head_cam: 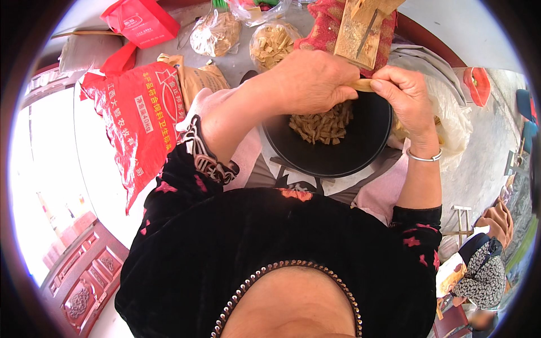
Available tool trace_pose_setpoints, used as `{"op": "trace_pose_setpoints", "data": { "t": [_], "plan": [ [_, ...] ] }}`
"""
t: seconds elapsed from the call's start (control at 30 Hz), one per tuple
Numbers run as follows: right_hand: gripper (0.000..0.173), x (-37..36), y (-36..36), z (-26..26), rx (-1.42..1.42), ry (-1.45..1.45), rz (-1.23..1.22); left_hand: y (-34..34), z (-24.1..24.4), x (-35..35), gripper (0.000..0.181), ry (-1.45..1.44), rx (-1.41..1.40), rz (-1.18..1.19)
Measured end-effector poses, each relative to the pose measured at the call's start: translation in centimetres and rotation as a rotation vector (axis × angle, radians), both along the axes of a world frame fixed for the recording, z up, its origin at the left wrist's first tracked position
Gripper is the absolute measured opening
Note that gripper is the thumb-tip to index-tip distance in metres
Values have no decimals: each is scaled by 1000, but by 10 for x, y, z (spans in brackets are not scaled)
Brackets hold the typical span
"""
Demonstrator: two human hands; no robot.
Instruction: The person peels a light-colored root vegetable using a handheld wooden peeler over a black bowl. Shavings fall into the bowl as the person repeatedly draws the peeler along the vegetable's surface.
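My left hand and my right hand meet above a black bowl, each gripping an end of a short pale yellow strip. What the strip is made of I cannot tell. In the bowl lies a heap of small tan cut pieces. Just beyond my hands a wooden board with a slot or blade along it rests on a red patterned cloth. The fingertips of my left hand are partly hidden behind the hand itself.
Left of the bowl lies a large red printed sack, beside a brown paper sack. Bags of tan pieces and a red bag stand beyond. A translucent plastic bag lies right. Another person is at the lower right.
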State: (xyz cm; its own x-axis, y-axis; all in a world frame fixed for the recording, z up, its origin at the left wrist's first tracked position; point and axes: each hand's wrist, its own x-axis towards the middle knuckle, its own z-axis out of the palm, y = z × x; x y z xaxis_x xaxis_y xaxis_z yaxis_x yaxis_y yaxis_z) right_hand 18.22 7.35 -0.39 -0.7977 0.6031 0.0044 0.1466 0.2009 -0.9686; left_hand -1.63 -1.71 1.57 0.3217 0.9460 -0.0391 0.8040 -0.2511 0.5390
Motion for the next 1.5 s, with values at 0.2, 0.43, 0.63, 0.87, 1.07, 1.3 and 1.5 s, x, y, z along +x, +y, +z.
{"op": "trace_pose_setpoints", "data": {
  "t": [0.2, 0.43, 0.63, 0.87, 1.07, 1.3, 1.5],
  "plan": [
    [15, 11, 4, 3, 79, -66, -77, 16, -5, -21, 21, -244, -109, -81],
    [16, -19, 44, -20, 272, 16, -392, 61, -32, -17, 21, 26, 300, 333],
    [23, -37, 55, -29, 472, -253, -520, 77, -46, -19, 25, 101, 282, 400],
    [23, -17, 52, -20, 78, -173, -449, 40, -5, -17, 32, 160, -25, 271],
    [20, -40, -14, -11, -944, 301, -158, 7, -22, 35, 44, -861, -200, 443],
    [23, -35, -16, 4, -844, 224, 89, 33, 3, 2, 33, -1957, -106, 410],
    [20, -28, -20, 12, -1035, 317, 135, 37, 12, -23, 40, -1402, 646, 577]
  ]
}}
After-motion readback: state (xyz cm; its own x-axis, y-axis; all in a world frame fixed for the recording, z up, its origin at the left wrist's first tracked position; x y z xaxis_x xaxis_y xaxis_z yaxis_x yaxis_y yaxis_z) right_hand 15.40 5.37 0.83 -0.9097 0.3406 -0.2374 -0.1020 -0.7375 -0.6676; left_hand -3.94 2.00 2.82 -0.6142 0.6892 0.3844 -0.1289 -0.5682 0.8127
